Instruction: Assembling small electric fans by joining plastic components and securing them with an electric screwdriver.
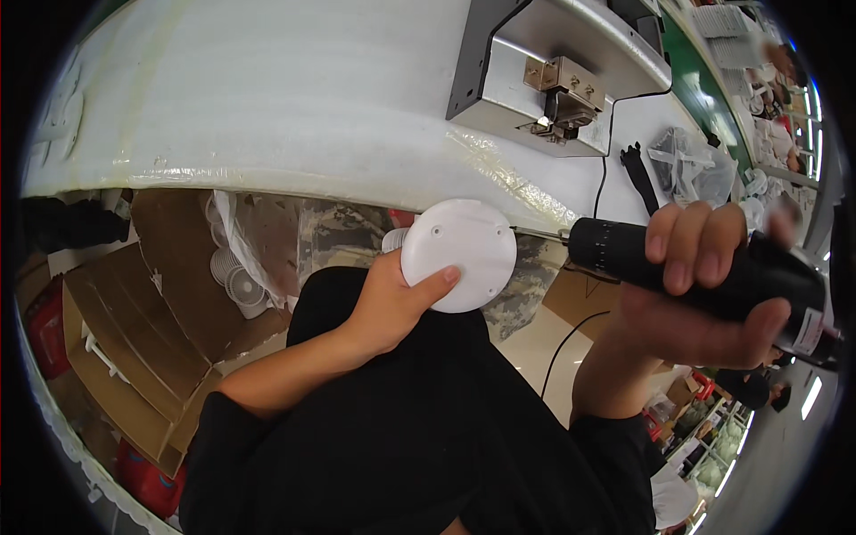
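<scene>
My left hand [392, 303] grips a round white plastic part [468, 259] by its lower left side, thumb across the face and fingers out of sight behind. Small screw holes sit near the part's rim. In my right hand [695, 276] is a black electric screwdriver [615, 250], lying nearly level and pointing left. Its thin bit [535, 234] reaches the upper right rim of the white part, by one of the holes. Whether the bit sits in that hole or only in front of it, I cannot tell.
Ahead stands a white-covered table [285, 98] with a metal screw-feeder machine [562, 80] on it. A clear plastic bag [691, 169] lies right of it. At lower left is an opened cardboard box [134, 312], beside stacked white round parts [239, 281]. A black cable [562, 343] hangs at right.
</scene>
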`<state>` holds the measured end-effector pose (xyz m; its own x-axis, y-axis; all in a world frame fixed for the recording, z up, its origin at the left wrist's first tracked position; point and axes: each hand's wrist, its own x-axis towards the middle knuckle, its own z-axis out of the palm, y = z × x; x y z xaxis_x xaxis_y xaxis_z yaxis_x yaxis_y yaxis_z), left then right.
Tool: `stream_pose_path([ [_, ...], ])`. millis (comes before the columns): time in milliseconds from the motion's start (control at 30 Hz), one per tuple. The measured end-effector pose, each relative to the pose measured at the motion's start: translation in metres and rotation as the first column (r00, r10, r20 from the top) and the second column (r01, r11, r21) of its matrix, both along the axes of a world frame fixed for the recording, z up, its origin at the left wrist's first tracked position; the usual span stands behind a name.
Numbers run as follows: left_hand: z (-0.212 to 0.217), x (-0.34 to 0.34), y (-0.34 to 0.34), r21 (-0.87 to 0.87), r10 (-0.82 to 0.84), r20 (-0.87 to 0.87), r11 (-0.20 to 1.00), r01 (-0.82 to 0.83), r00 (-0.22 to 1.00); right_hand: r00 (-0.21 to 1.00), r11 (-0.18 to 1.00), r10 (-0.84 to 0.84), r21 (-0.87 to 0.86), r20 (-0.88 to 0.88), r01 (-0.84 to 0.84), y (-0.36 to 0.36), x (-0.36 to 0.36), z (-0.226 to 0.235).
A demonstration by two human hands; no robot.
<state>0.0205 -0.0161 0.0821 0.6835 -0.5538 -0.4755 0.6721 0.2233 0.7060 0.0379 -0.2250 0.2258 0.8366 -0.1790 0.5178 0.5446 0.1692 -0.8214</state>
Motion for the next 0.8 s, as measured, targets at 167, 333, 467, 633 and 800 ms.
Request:
stream_pose_path([
  [167, 0.001, 0.0, 0.002, 0.0, 0.003, 0.01, 1.0, -0.003, 1.0, 0.999, 0.999, -0.039, 0.02, -0.034, 0.04, 0.011, -0.006, -0.004],
  [333, 0.0, -0.001, 0.002, 0.021, 0.006, 0.01, 1.0, -0.006, 1.0, 0.999, 1.0, 0.009, -0.003, -0.032, -0.009, 0.009, -0.004, -0.012],
  [467, -0.011, 0.003, -0.002, 0.032, -0.002, 0.017, 1.0, 0.001, 1.0, 0.999, 0.999, 0.012, -0.032, -0.042, -0.013, 0.007, 0.0, -0.027],
  [633, -0.013, 0.006, -0.003, 0.031, -0.004, 0.006, 1.0, 0.004, 1.0, 0.999, 0.991, 0.018, -0.129, -0.031, -0.022, 0.015, 0.001, -0.034],
  [800, -0.013, 0.007, -0.004, -0.009, 0.018, -0.037, 1.0, -0.018, 0.999, 0.998, 0.969, 0.054, -0.239, -0.029, -0.06, 0.02, 0.003, -0.034],
])
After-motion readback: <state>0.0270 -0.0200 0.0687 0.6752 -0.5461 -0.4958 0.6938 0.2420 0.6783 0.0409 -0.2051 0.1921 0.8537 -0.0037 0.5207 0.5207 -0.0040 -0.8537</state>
